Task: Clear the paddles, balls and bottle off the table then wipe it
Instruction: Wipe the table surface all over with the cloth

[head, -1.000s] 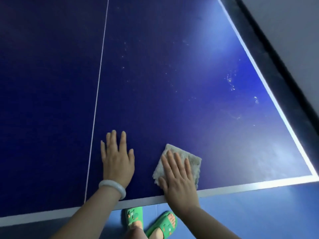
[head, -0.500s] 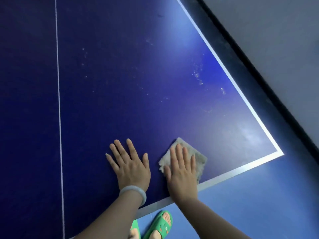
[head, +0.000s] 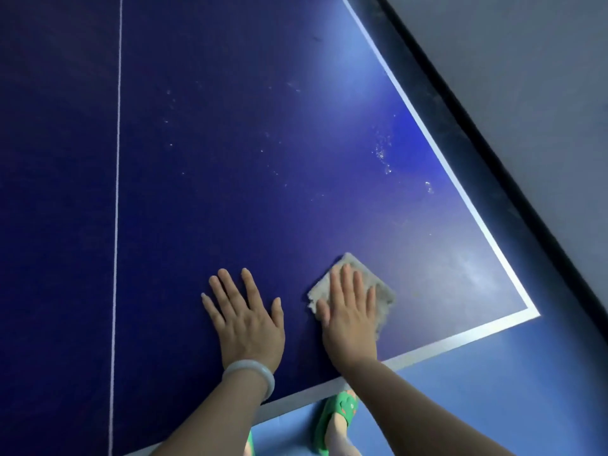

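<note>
A dark blue table-tennis table (head: 230,159) fills the view, with a white centre line at the left and white edge lines at the right and near sides. My right hand (head: 348,311) presses a folded grey cloth (head: 383,292) flat onto the table near its right front corner, fingers straight. My left hand (head: 246,314) rests flat on the table just left of the cloth, fingers spread, with a pale bangle on the wrist. Pale specks and water droplets (head: 383,153) dot the surface farther out towards the right edge. No paddles, balls or bottle are in view.
The table's right front corner (head: 533,312) lies right of the cloth. Beyond it are blue floor (head: 493,390), a black baseboard (head: 493,159) and a grey wall. Feet in green slippers (head: 339,416) stand under the near edge.
The view has swung, so the table's right corner now shows and the centre line sits farther left. Both hands stay flat, the right one still on the cloth near the front edge.
</note>
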Tool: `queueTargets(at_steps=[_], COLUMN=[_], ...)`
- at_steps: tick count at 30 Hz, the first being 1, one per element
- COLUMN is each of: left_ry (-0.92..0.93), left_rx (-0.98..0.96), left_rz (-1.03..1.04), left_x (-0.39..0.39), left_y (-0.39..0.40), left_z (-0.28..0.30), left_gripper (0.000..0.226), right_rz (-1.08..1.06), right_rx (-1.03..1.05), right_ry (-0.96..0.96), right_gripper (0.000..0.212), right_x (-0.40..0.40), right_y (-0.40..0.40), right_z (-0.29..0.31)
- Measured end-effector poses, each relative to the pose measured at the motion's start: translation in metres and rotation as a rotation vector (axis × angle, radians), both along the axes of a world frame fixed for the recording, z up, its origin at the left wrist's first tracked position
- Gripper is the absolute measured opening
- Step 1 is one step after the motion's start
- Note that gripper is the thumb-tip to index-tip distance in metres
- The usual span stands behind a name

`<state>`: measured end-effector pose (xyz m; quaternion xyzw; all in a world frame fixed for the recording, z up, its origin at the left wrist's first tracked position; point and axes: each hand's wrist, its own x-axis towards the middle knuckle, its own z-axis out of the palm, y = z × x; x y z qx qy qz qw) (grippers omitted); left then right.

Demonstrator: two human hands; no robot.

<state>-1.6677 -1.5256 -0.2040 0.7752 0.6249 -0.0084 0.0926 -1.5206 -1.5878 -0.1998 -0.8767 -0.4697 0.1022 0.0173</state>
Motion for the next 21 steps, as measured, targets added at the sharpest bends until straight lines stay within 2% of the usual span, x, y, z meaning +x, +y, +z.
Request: queueTargets(at_steps=[3, 5, 7, 10, 12, 14, 18, 21], left_ry=[0.02, 0.04, 0.061, 0.078, 0.059, 0.025, -0.061, -0.117], left_rx=[0.016, 0.012, 0.013, 0.016, 0.004, 0.0, -0.016, -0.064], left_rz=[0.008, 0.021, 0.031, 0.054, 0.075, 0.089, 0.095, 0.178], left_x=[0.002, 0.003, 0.005, 0.008, 0.013, 0.027, 0.09, 0.141], left_y=[0.0, 0.0, -0.001, -0.001, -0.002, -0.006, -0.017, -0.026], left_z=[0.0, 0.001, 0.003, 0.004, 0.005, 0.008, 0.017, 0.017], left_gripper=[0.076, 0.077, 0.077, 0.076, 0.07, 0.067, 0.069, 0.07], right_rz=[0.445, 0.489, 0.246, -0.189, -0.276, -0.108, 0.495, 0.673], right_rx=[0.042, 0.039, 0.017, -0.059, -0.072, -0.056, 0.026, 0.055], right_ry=[0.037, -0.003, -0.04, 0.028, 0.042, 0.016, 0.025, 0.03], right_gripper=[0.062, 0.062, 0.061, 0.059, 0.061, 0.062, 0.062, 0.061], right_x=[0.025, 0.07, 0.12, 0.162, 0.157, 0.135, 0.108, 0.151], right_y=[-0.021, -0.041, -0.053, -0.041, -0.026, -0.02, -0.044, -0.067], right_z=[0.004, 0.004, 0.005, 0.007, 0.01, 0.008, 0.008, 0.007])
